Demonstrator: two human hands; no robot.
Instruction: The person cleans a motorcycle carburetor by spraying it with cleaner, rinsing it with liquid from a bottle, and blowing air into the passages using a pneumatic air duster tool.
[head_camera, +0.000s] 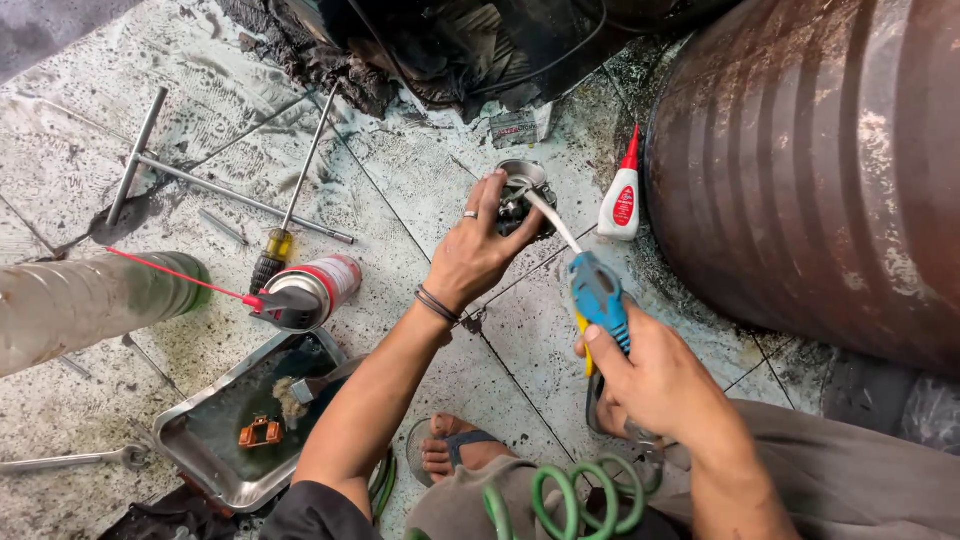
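Observation:
My left hand (478, 252) grips a small round metal part (524, 190), holding it just above the tiled floor. A ring sits on one finger and bands circle the wrist. My right hand (655, 385) is closed on a blue and yellow air blow gun (598, 295). Its thin metal nozzle (553, 220) points into the metal part. A green coiled hose (570, 495) runs from the gun down by my lap.
A large rusty brown drum (810, 170) fills the right. A small white glue bottle with a red cap (622, 195) stands beside it. A spray can with a red straw (310, 290), screwdriver (285, 225), T-handle wrench (160, 165) and metal tray (215, 465) lie left. My sandalled foot (445, 450) is below.

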